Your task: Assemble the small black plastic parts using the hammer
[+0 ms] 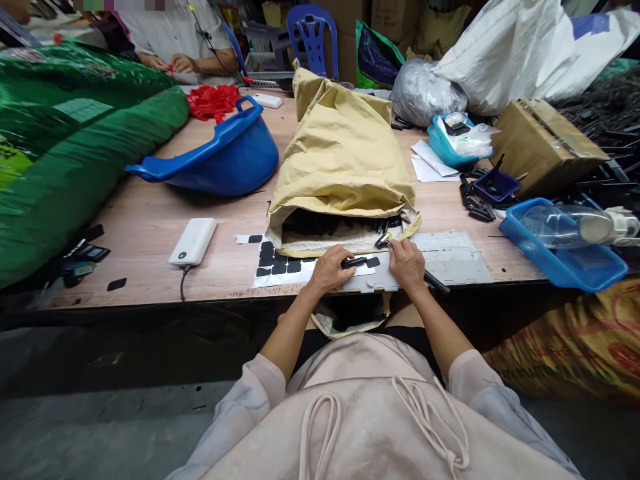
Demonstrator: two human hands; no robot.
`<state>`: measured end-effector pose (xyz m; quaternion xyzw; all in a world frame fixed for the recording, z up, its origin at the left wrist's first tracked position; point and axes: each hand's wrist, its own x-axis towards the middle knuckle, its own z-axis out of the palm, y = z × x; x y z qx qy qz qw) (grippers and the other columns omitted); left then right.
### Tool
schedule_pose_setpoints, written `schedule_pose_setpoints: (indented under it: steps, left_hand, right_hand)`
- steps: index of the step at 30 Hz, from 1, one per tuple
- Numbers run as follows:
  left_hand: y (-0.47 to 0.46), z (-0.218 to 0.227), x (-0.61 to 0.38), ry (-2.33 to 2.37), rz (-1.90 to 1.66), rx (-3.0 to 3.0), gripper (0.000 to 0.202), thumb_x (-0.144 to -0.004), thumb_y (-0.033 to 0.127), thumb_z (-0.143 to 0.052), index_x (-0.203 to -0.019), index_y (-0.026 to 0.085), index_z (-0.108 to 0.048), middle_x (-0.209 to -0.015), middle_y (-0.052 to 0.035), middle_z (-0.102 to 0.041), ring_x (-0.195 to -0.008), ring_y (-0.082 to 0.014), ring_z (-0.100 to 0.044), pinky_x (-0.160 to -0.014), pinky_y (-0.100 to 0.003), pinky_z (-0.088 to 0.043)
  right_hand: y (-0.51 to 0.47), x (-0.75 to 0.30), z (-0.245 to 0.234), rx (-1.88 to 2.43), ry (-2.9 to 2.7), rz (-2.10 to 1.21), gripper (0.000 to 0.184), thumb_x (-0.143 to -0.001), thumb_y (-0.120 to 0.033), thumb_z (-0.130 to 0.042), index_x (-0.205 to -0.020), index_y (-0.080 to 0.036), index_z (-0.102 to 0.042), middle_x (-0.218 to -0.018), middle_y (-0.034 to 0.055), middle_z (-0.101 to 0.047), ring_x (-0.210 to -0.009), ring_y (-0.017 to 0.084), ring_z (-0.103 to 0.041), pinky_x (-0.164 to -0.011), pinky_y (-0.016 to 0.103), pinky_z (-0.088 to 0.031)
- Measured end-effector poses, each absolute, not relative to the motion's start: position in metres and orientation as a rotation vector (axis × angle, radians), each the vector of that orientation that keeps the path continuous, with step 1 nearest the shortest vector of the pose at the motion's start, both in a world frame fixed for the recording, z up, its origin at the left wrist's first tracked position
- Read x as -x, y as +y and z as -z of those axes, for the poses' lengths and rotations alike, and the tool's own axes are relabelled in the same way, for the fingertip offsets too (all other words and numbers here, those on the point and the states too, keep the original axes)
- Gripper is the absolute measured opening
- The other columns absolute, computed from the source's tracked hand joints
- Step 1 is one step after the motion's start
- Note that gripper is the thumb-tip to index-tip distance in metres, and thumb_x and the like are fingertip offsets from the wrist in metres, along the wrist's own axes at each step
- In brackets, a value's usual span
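My left hand (327,270) is closed on a small, long black plastic piece (354,263), held low over the grey board (450,257) at the table's front edge. In my right hand (407,267) is a small hammer with a shiny metal head (383,240); its black handle (437,282) sticks out below the palm. Just beyond both hands lies a yellow sack (345,153), its mouth towards me, with dark pieces inside. Left of my left hand is a white sheet of black rounded-square stickers (280,261). A second open bag (350,327) is at my lap, partly hidden.
To the left are a blue basin (225,157), a white power bank (194,241) with a cable, and a large green sack (75,147). On the right stand a blue basket (565,257) holding a bottle and a cardboard box (550,143). Across the table, another person's hands (175,63) handle something red.
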<state>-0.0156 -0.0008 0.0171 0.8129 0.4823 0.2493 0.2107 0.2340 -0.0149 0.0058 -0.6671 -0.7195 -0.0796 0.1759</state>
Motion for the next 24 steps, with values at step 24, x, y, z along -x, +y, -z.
schedule_pose_setpoints:
  steps: [24]
  left_hand:
    - [0.007,-0.003,0.007,1.351,-0.688,-2.05,0.018,-0.081,0.031,-0.085,-0.098,0.025,-0.081,-0.093,-0.0026,-0.068,-0.098,-0.0236,-0.061,-0.09,-0.035,-0.048]
  right_hand:
    - [-0.05,-0.209,-0.023,1.449,-1.893,-0.472,0.033,-0.102,-0.032,-0.05,-0.124,-0.022,-0.073,-0.114,0.0103,-0.077,-0.105,0.023,-0.071,-0.093,0.038,-0.057]
